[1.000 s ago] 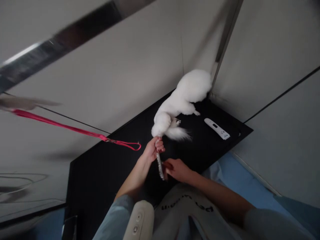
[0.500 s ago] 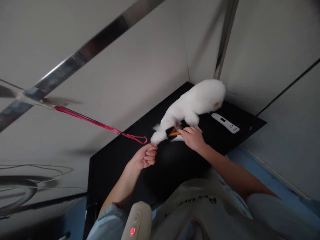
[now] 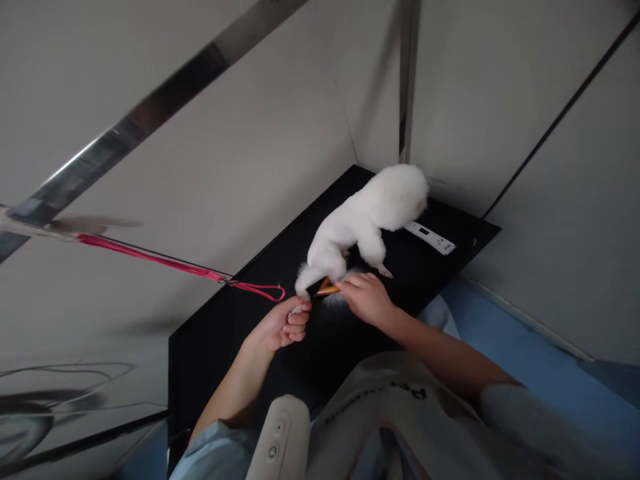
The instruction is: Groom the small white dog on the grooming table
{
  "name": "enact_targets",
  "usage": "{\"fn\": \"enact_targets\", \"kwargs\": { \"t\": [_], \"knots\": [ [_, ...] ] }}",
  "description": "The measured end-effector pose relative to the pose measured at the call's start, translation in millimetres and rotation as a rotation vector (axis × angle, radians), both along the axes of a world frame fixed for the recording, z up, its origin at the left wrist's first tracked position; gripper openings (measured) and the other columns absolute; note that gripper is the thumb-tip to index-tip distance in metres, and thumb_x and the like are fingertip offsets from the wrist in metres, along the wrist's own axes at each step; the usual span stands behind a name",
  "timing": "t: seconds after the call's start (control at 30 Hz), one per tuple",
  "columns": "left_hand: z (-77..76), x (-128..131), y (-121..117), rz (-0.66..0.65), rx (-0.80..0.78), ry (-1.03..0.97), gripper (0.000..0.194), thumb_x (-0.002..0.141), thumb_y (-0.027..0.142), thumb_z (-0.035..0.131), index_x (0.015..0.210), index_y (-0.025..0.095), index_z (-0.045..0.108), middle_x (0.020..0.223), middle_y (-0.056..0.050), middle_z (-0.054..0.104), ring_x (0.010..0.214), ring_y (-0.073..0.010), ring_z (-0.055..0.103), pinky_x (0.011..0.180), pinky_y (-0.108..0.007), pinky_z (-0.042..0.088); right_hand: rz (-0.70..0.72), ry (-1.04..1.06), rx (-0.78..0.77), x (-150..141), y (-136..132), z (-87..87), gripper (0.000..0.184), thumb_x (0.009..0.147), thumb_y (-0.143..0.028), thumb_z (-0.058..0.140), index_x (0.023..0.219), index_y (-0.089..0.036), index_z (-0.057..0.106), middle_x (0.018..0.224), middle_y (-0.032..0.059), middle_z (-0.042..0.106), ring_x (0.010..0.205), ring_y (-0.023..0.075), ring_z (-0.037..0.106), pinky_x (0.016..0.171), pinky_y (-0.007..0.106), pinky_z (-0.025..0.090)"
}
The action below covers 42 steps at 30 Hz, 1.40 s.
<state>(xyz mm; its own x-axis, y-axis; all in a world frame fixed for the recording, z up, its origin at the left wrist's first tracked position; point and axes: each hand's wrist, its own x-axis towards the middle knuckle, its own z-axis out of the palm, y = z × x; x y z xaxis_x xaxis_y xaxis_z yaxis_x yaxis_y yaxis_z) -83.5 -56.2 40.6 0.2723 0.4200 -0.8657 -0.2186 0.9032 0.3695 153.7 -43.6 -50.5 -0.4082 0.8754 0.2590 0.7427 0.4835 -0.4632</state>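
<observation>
here, left fingers point(image 3: 297, 328) clasp a fluffy leg point(image 3: 305, 281), right fingers point(image 3: 356, 283) a slender orange tool point(image 3: 330, 290).

Left-hand fingers point(image 3: 299, 319) hide the tip of a furry white leg point(image 3: 311, 274). Right-hand fingers point(image 3: 353, 281) partly cover a blurred orange tool point(image 3: 328, 290).

We wear short, pale blue sleeves point(image 3: 215, 450) — and a grey apron point(image 3: 365, 373) with dark, blurred lettering point(image 3: 417, 393) — while a pale, rounded device point(image 3: 294, 427) with two buttons point(image 3: 273, 453) sits before our chest.
</observation>
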Motion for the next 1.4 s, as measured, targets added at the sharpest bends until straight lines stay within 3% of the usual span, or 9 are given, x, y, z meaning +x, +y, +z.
{"fn": "enact_targets", "kwargs": {
  "t": [0.17, 0.3, 0.47, 0.6, 0.73, 0.87, 1.03, 1.2, 1.4],
  "knots": [
    [-0.5, -3, -13, 0.006, 0.03, 0.011, 0.019, 0.087, 0.024, 0.042, 0.069, 0.017, 0.044, 0.043, 0.011, 0.024, 0.032, -0.0023, 0.012, 0.034, -0.014, 0.015, -0.314, -0.114, -0.154, 2, -18, 11.7, 0.029, 0.094, -0.027, 0.043, 0.107, -0.02, 0.069, 0.083, 0.0067, 0.066, 0.071, 0.0172, 0.058, 0.061, 0.03, 0.03],
    [0.5, 0, -14, -0.02, 0.049, 0.019, 0.021, 0.088, 0.025, 0.04, 0.069, 0.017, 0.044, 0.043, 0.011, 0.023, 0.032, -0.0025, 0.01, 0.033, -0.014, 0.015, -0.062, -0.056, -0.104, -2, -29, 12.6, 0.031, 0.096, -0.031, 0.041, 0.113, -0.025, 0.067, 0.088, 0.0046, 0.068, 0.079, 0.0167, 0.06, 0.067, 0.029, 0.033],
    [4.7, 10, -15, -0.085, 0.052, 0.046, 0.025, 0.091, 0.025, 0.036, 0.068, 0.017, 0.043, 0.043, 0.011, 0.023, 0.033, -0.0027, 0.011, 0.033, -0.015, 0.017, -0.322, -0.102, -0.193, 4, -37, 11.5, 0.031, 0.095, -0.029, 0.043, 0.114, -0.022, 0.066, 0.089, 0.0058, 0.068, 0.075, 0.0168, 0.06, 0.062, 0.029, 0.031],
    [6.7, 17, -16, -0.137, 0.069, 0.104, 0.027, 0.092, 0.026, 0.036, 0.067, 0.017, 0.043, 0.043, 0.01, 0.025, 0.032, -0.0025, 0.013, 0.034, -0.014, 0.016, -0.113, -0.068, -0.145, 9, -45, 14.4, 0.031, 0.097, -0.032, 0.041, 0.112, -0.025, 0.067, 0.09, 0.0051, 0.068, 0.081, 0.0169, 0.061, 0.067, 0.028, 0.033],
    [9.3, 22, -16, -0.103, 0.053, 0.098, 0.025, 0.09, 0.023, 0.037, 0.068, 0.016, 0.044, 0.043, 0.01, 0.025, 0.03, -0.0024, 0.015, 0.034, -0.015, 0.015, -0.361, -0.093, -0.231, 13, -49, 13.2, 0.03, 0.095, -0.03, 0.042, 0.107, -0.02, 0.068, 0.088, 0.0071, 0.068, 0.076, 0.0168, 0.061, 0.063, 0.027, 0.034],
    [16.3, 30, -13, 0.028, 0.02, -0.023, 0.02, 0.088, 0.021, 0.039, 0.07, 0.016, 0.044, 0.043, 0.011, 0.027, 0.028, -0.0021, 0.02, 0.034, -0.015, 0.014, -0.219, 0.05, -0.176, 3, -50, -0.2, 0.035, 0.097, -0.033, 0.039, 0.119, -0.023, 0.064, 0.1, 0.0079, 0.069, 0.087, 0.0172, 0.062, 0.075, 0.026, 0.04],
    [28.1, 37, -9, 0.186, -0.008, -0.18, 0.013, 0.086, 0.019, 0.044, 0.073, 0.015, 0.043, 0.042, 0.011, 0.033, 0.027, -0.0023, 0.03, 0.035, -0.014, 0.016, -0.349, 0.086, -0.429, -9, -53, -27.1, 0.03, 0.095, -0.029, 0.042, 0.113, -0.023, 0.065, 0.103, 0.0057, 0.07, 0.089, 0.0173, 0.064, 0.076, 0.025, 0.044],
    [34.2, 44, -11, 0.249, -0.011, -0.248, 0.012, 0.088, 0.016, 0.044, 0.076, 0.016, 0.043, 0.042, 0.011, 0.038, 0.027, -0.0027, 0.035, 0.035, -0.014, 0.022, -0.205, 0.307, -0.266, -27, -51, -33.8, 0.034, 0.096, -0.029, 0.043, 0.126, -0.024, 0.058, 0.116, 0.0052, 0.067, 0.105, 0.0158, 0.06, 0.091, 0.024, 0.042],
    [40.3, 50, -12, 0.303, 0.035, -0.227, 0.012, 0.089, 0.014, 0.044, 0.077, 0.016, 0.042, 0.042, 0.011, 0.039, 0.027, -0.002, 0.035, 0.035, -0.014, 0.025, -0.297, 0.378, -0.362, -46, -52, -50.6, 0.028, 0.094, -0.021, 0.043, 0.107, -0.018, 0.068, 0.096, 0.0063, 0.071, 0.09, 0.0161, 0.064, 0.079, 0.024, 0.044]
  ]
}}
